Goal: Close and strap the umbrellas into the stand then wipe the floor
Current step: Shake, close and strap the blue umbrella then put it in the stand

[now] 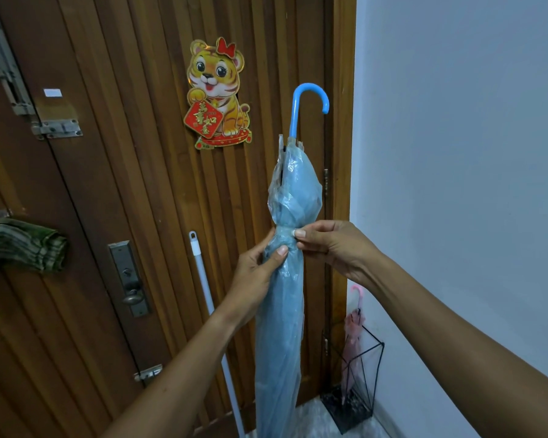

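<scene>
You have the blue umbrella (282, 305) folded shut and held upright in the centre of the frame, in front of the wooden door (133, 191), its hooked handle (309, 99) at the top. Its canopy is gathered in at a narrow waist, and that is where you are working, so I judge you are in the middle of fastening its strap (287, 233). I cannot tell whether the strap has caught yet.

In the lower right of the frame, the pink umbrella (353, 336) already stands closed in the black wire stand (366, 374) against the white wall. So one umbrella looks finished, the blue one has yet to go into the stand, and the floor wipe is left. A white pole (203, 279) leans on the door just left of centre, probably the mop, though its head is out of view.

Your left hand (257, 276) comes up from the lower left and wraps the canopy just below the waist, thumb pressed across the front. Your right hand (326, 241) reaches in from the lower right, forearm angled upward, and pinches the pale strap end at the waist between thumb and fingertips (299, 233). Both hands are closed on the umbrella, neither spread.
</scene>
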A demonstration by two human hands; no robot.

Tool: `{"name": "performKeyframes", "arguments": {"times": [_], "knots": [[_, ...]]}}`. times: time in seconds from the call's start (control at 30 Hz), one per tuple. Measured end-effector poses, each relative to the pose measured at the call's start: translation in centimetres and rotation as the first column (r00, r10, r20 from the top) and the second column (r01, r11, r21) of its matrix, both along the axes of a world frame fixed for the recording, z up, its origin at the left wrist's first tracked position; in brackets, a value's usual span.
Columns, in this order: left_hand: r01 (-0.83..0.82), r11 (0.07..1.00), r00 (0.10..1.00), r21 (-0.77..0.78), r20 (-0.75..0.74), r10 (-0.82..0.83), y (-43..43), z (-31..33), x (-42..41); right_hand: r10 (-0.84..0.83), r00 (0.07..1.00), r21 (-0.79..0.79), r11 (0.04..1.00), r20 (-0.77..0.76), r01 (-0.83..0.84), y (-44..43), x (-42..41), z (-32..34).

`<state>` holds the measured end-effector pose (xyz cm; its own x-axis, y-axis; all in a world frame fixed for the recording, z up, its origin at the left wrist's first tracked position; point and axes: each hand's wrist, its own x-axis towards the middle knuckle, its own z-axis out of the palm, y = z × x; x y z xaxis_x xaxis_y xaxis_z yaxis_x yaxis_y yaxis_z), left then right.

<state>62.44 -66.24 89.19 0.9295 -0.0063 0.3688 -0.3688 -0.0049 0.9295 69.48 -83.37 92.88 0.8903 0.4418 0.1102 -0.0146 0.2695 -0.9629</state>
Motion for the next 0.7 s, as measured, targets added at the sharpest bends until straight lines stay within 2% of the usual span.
{"name": "performKeyframes", "arguments": {"times": [0.23, 0.33, 0.53, 0.7], "knots": [[0.027, 0.994, 1.000, 0.109, 0.009, -0.028, -0.6, -0.1, -0.3, -0.020, 0.999, -0.079, 0.997, 0.039, 0.023, -1.2, -0.3, -0.7], [0.042, 0.995, 0.999, 0.091, 0.009, -0.043, -1.2, -0.1, -0.1, -0.048, 0.998, -0.085, 0.995, 0.050, 0.052, -1.7, -0.4, -0.7], [0.071, 0.995, 0.997, 0.070, -0.012, -0.070, -3.0, -0.3, 1.2, -0.047, 0.996, -0.219, 0.974, 0.079, 0.063, -4.2, 0.5, -0.1], [0.071, 0.995, 0.997, 0.076, -0.037, -0.069, -5.4, -0.5, 2.9, 0.018, 0.998, -0.175, 0.985, 0.065, -0.006, -7.3, 1.6, -0.2]]}}
